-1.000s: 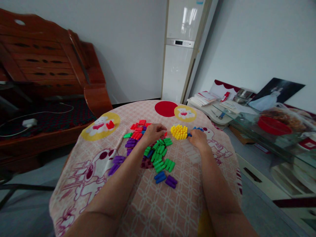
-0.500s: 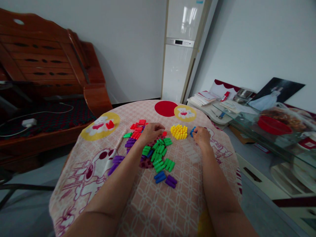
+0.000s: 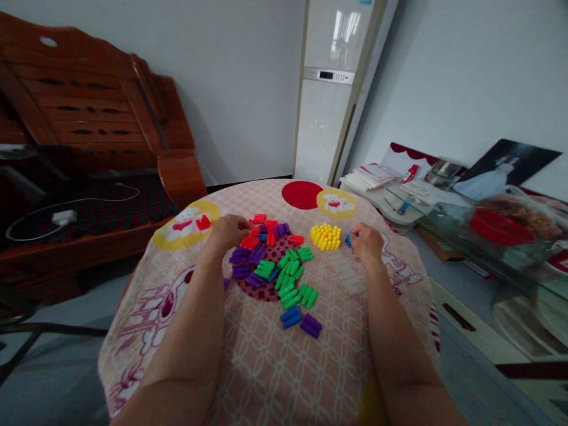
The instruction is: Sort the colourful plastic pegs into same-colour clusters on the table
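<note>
My left hand (image 3: 229, 232) is at the left edge of the pile, its fingers drawn together beside several red plastic blocks (image 3: 249, 242). Whatever may be between those fingertips is hidden. At the right, my right hand (image 3: 367, 241) pinches a small blue block (image 3: 348, 239) just above or on the cloth. A tight cluster of yellow blocks (image 3: 326, 238) stands between the hands. Purple blocks (image 3: 241, 271) lie below my left hand, and green blocks (image 3: 290, 269) spread across the middle.
A patterned cloth (image 3: 284, 378) covers the round table. Nearer me lie a blue block (image 3: 291, 318) and a purple block (image 3: 311, 325); a red block (image 3: 203, 222) lies far left. A glass shelf (image 3: 448, 236) with a red bowl (image 3: 501, 226) stands right, a wooden bench (image 3: 177, 174) left.
My left hand has moved left from over the pile's middle to its left edge, uncovering red and purple blocks. My right hand stays at the blue block. The view has shifted slightly.
</note>
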Motion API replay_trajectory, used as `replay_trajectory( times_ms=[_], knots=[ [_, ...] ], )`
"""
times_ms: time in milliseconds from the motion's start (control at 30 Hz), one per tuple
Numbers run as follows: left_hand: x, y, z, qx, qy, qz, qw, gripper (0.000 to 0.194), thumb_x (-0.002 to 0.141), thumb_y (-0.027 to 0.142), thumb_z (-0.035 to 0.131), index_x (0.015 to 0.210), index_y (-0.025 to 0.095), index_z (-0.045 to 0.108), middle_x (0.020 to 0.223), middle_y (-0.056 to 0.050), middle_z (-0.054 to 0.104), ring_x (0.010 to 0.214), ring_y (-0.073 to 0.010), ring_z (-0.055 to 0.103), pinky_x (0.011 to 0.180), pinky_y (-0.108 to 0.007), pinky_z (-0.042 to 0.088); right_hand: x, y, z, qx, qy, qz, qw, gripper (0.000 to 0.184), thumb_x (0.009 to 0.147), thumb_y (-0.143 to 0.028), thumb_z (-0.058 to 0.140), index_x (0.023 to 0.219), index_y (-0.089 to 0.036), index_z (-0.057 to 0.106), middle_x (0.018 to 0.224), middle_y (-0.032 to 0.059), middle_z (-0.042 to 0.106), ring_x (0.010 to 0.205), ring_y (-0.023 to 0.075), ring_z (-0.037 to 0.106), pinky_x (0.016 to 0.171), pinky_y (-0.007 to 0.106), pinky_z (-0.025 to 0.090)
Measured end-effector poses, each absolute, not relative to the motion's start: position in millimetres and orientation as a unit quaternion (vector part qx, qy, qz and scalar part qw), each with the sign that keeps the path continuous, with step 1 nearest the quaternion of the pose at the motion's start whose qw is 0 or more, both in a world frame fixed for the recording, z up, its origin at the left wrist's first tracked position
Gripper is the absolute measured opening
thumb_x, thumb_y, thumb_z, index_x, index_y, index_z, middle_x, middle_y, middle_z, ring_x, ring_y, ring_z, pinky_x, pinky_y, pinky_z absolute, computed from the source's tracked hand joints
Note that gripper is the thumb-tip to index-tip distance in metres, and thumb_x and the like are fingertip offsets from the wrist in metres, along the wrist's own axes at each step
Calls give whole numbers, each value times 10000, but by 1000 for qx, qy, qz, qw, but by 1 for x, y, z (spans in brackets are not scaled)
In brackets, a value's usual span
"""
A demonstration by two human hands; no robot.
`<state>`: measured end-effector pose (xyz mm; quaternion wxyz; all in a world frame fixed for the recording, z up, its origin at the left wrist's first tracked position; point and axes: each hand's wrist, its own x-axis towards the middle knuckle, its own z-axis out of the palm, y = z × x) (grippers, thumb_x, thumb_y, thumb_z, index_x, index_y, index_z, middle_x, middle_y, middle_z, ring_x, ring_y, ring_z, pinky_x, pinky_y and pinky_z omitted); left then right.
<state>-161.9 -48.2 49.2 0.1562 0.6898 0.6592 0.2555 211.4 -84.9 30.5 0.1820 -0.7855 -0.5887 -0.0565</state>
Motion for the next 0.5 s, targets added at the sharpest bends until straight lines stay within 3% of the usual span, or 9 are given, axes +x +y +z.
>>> replay_trajectory(
  times_ms=[167, 367, 500],
  knots=[
    [-146, -48, 42, 719, 643, 224, 139, 190, 661, 221, 627, 787, 186, 765, 733, -60, 727, 706, -214, 658, 646, -265, 458, 209, -86, 33, -773, -598, -64, 201, 260, 862, -284, 475, 947, -201, 707, 911, 76, 725, 855, 204, 653, 704, 265, 419],
    [-115, -51, 22, 741, 662, 109, 15, 301, 700, 164, 565, 939, 189, 745, 958, -116, 718, 943, -278, 644, 794, -326, 478, 205, -87, 37, -762, -610, -51, 213, 244, 851, -290, 502, 936, -203, 713, 903, 70, 734, 841, 197, 656, 709, 261, 423],
    [-114, -53, 14, 750, 653, 101, -18, 326, 764, 167, 518, 1033, 135, 698, 1082, -178, 667, 1057, -309, 592, 900, -394, 457, 187, -90, 42, -716, -658, -29, 229, 236, 858, -302, 519, 946, -203, 714, 891, 65, 739, 837, 187, 658, 711, 249, 419]
  ],
)
